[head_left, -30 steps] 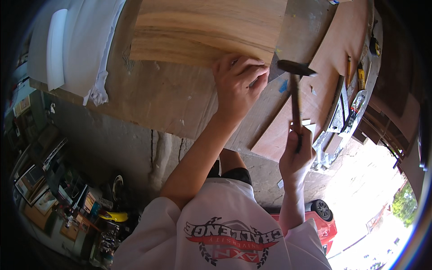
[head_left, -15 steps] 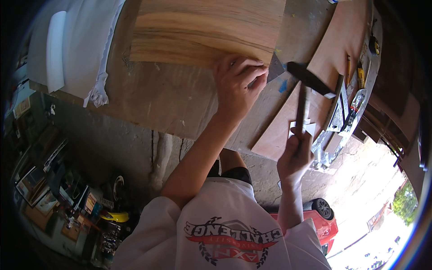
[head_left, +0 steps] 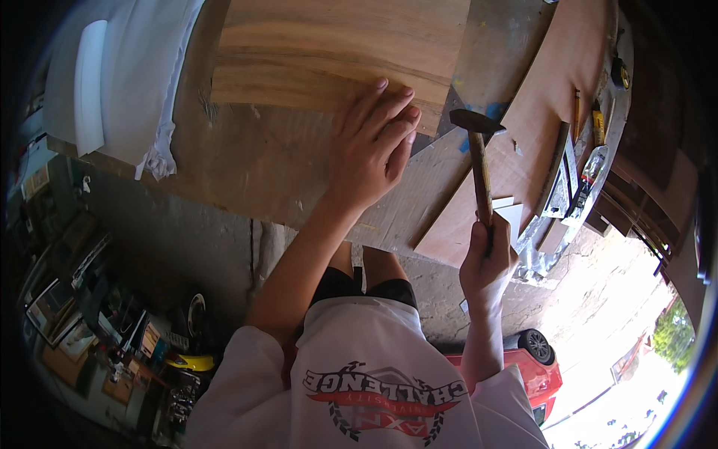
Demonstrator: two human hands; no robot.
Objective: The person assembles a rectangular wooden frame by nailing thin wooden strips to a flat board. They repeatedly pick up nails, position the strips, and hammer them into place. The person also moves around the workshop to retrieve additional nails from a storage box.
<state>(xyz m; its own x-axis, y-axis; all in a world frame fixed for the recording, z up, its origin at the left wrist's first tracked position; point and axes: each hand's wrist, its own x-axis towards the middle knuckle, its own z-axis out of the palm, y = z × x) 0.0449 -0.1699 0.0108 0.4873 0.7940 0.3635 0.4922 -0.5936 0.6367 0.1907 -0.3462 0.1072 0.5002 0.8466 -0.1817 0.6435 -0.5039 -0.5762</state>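
A wide wooden workbench fills the upper part of the view. On it lies a light plywood board with visible grain, and to the right of it a reddish-brown thin panel. At the far left of the bench sits a white cloth bundle. The left hand lies flat on the lower edge of the plywood board, with fingers stretched out and close together, palm down, gripping nothing. The right hand is closed in a fist around the lower end of the wooden handle of a hammer. The hammer stands almost upright, and its dark metal head is just beside the right corner of the plywood board, near the fingertips of the left hand. Some small tools lie along the right edge of the bench.
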